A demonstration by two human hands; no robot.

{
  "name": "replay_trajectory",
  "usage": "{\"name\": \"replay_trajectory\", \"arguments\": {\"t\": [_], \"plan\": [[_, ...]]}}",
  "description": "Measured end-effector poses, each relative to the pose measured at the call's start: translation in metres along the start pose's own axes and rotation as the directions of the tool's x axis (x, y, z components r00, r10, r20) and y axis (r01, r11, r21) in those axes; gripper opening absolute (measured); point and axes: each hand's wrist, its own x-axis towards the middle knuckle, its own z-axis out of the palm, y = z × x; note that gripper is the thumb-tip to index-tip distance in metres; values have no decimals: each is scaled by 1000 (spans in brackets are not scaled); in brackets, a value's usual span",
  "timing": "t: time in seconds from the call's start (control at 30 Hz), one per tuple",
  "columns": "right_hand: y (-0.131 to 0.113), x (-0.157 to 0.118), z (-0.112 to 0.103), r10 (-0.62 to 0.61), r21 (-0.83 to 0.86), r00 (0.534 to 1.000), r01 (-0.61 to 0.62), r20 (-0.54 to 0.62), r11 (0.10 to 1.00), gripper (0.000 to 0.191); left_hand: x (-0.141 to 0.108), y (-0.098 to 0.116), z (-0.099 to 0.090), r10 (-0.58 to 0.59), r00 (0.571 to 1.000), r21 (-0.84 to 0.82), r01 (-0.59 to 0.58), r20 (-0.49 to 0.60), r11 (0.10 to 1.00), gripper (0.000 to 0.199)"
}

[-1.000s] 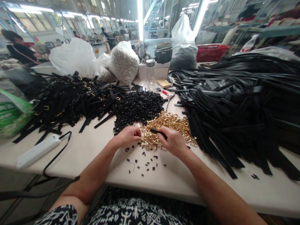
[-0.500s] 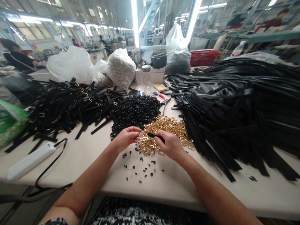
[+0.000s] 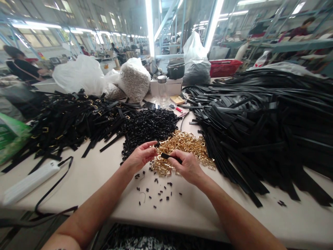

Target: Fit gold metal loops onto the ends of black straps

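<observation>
My left hand (image 3: pixel 142 156) is closed in a pinch, with a small black loop (image 3: pixel 156 143) at its fingertips beside the pile of black loops (image 3: pixel 149 126). Closed round a short black strap (image 3: pixel 166 156), my right hand (image 3: pixel 186 165) holds it with the free end pointing left toward my left hand. Under and behind both hands spreads a heap of gold buckles (image 3: pixel 184 144). The loop and the strap end are apart. Small black bits (image 3: pixel 161 191) lie scattered on the table in front of me.
Buckled black straps (image 3: pixel 75 118) are heaped on the left, long black straps (image 3: pixel 241 128) on the right. A white power strip (image 3: pixel 32 182) with a cable lies at the left. Behind stand plastic bags (image 3: pixel 135 78), a glass jar (image 3: pixel 162 86) and a red basket (image 3: pixel 225 67).
A black loop now shows at my left fingertips. My right hand has shifted slightly down and left with the strap. The whole view has tilted a little.
</observation>
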Motion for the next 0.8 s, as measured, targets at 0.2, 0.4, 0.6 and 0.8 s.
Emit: {"name": "replay_trajectory", "arguments": {"t": [0.2, 0.4, 0.6, 0.8], "plan": [[2, -1, 4, -20, 21, 1000, 20, 19, 1000, 13, 0, -3, 0, 10, 1000, -6, -10, 7, 1000, 26], [2, 1, 0, -15, -13, 1000, 14, -10, 1000, 13, -6, 0, 1, 301, 952, 340, -299, 49, 892, 20], [1, 2, -3, -11, -48, 1000, 10, -27, 999, 11, -5, 5, -3, 290, 957, 350, -266, -18, 898, 22], [5, 3, -2, 12, -30, 1000, -12, -20, 999, 13, -3, 1, -1, 171, 985, 142, -169, -4, 975, 27]]}}
